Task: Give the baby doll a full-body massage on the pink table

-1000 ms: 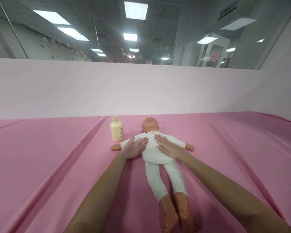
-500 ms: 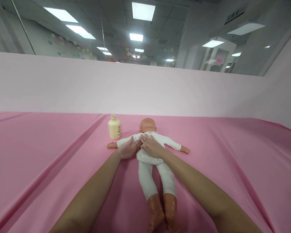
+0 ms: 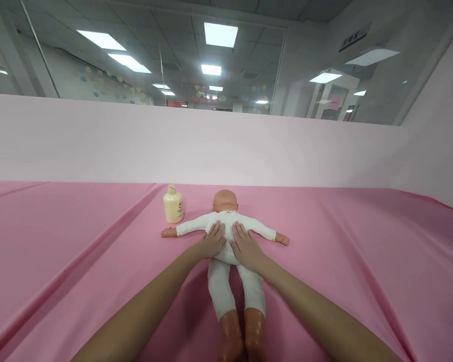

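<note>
A baby doll (image 3: 228,218) in a white suit lies face down, its head toward the wall, its arms stretched out to both sides and its bare feet toward me. My left hand (image 3: 213,242) rests flat on the left side of the doll's back, palm down, fingers pointing toward the head. On the right side of the back lies my right hand (image 3: 246,246), also flat with fingers extended. A strip of white cloth shows between the two hands. Neither hand grips anything.
A pale yellow pump bottle (image 3: 173,206) stands just beyond the doll's left-hand arm. Pink cloth (image 3: 98,281) with long folds covers the surface. Behind it rises a white wall (image 3: 196,146) with a glass window (image 3: 241,65) above, showing ceiling lights.
My left hand has turned from palm up to palm down on the doll's back. My hands, close together before, are now apart on either side. The view has tilted slightly up.
</note>
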The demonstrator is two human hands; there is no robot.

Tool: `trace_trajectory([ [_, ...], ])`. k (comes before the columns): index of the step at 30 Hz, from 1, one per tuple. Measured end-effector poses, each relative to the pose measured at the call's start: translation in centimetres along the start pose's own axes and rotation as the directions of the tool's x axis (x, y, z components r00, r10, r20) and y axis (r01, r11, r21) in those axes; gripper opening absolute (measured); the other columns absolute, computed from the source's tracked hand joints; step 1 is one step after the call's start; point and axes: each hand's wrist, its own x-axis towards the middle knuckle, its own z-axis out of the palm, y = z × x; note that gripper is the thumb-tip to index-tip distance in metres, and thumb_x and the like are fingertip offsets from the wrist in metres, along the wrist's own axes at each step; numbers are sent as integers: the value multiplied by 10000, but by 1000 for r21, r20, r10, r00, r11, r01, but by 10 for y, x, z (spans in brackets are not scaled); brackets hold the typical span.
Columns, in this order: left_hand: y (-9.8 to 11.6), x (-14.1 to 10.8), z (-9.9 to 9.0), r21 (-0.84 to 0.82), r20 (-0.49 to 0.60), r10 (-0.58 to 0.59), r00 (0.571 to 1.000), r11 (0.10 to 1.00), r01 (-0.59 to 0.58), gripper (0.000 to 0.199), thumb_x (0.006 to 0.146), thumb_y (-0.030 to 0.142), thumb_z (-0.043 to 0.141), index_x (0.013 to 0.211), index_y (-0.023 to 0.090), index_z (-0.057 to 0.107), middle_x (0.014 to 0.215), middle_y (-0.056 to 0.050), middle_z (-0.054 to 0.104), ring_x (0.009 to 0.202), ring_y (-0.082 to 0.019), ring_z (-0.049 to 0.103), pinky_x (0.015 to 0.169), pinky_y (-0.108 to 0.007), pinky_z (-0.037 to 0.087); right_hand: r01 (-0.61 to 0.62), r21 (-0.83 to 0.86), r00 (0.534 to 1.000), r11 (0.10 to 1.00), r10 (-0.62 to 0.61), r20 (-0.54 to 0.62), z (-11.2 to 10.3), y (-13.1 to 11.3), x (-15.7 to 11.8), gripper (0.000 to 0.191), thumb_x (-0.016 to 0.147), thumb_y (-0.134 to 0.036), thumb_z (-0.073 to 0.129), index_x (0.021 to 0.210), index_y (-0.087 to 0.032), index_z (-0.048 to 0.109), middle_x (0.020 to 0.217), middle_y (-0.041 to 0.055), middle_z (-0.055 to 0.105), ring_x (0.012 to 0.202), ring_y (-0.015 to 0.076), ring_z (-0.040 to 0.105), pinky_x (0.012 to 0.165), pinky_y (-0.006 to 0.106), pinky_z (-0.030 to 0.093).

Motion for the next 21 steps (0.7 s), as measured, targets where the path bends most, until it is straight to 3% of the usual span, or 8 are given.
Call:
trace_trajectory([
  [3, 18, 13, 5, 77, -38, -176, 984, 981, 178, 547, 969, 316, 255, 1471, 107, 319, 1546, -172, 220, 1420, -344, 233, 1080, -591, 291, 40, -1, 998, 999, -40, 38, -7, -6, -16, 607, 1009, -365, 179, 1511, -27, 132, 1556, 120, 9, 1447, 268, 9, 1177, 487, 105],
  [5, 23, 24, 3, 106, -54, -204, 977, 972, 209, 563, 965, 320, 259, 1485, 103, 283, 1560, -150, 178, 1433, -319, 207, 1115, -570, 240, 65, 21, 996, 998, -66, 67, -13, -10, -25, 604, 1009, -366, 173, 1515, -41, 120, 1557, 113, 4, 1446, 265, -5, 1181, 493, 83],
  [9, 20, 47, -5, 91, -14, 35, 999, 995, -33, 553, 963, 301, 258, 1486, 121, 278, 1563, -106, 196, 1448, -259, 181, 1145, -524, 202, 94, 89, 988, 992, -103, 113, -21, -15, -45, 631, 1011, -403, 198, 1522, -61, 57, 1554, 90, -59, 1443, 241, -62, 1193, 473, 49],
  [12, 16, 54, -1, 82, -29, 48, 998, 996, -46, 565, 969, 331, 265, 1486, 106, 268, 1552, -120, 231, 1442, -252, 203, 1152, -506, 195, 89, 150, 982, 985, -112, 152, -25, -17, -62, 661, 1012, -469, 202, 1524, -85, 37, 1550, 64, -94, 1439, 215, -95, 1201, 442, 34],
  [17, 17, 34, 10, 48, -94, -150, 984, 987, 155, 612, 972, 369, 252, 1476, 23, 245, 1543, -191, 207, 1436, -289, 209, 1134, -514, 230, 15, 212, 984, 977, -52, 171, -25, -12, -72, 705, 999, -569, 79, 1523, -100, 17, 1549, 36, -105, 1440, 188, -94, 1205, 410, 31],
  [21, 23, 7, 7, 34, -46, -132, 990, 990, 133, 595, 975, 357, 233, 1474, 34, 244, 1544, -201, 199, 1434, -305, 206, 1108, -530, 269, 34, 204, 991, 978, -58, 116, -16, 14, -47, 734, 989, -600, 84, 1526, -103, 27, 1555, 60, -76, 1442, 200, -81, 1201, 417, 33],
])
